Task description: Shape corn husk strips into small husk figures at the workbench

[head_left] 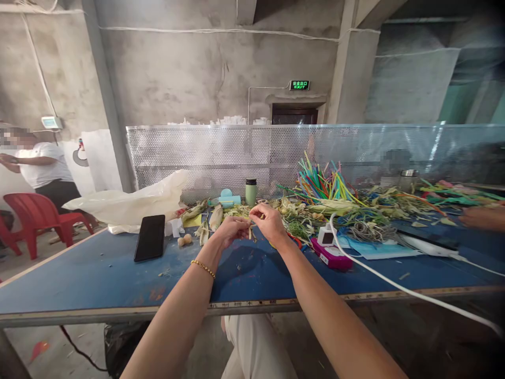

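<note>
My left hand (232,229), with a gold bead bracelet (203,268) on the wrist, is closed with its fingertips pinched, low over the blue table. Close against it, my right hand (269,221) is closed too, thumb and forefinger pressed together. A small straw-coloured strip (250,232) shows between the fingertips of both hands; its exact kind is too small to tell. Just beyond the hands lie pale dried corn husks (216,218) and a heap of husk scraps and green strands (298,229). Two small round tan balls (184,240) sit left of my left hand.
On the table (118,279) lie a black phone (150,238), a plastic bag (134,208), a green bottle (251,192), coloured pipe cleaners (321,181) and a magenta box (331,255). A white cable (379,276) crosses the right side. Another person's hand (483,217) is at far right.
</note>
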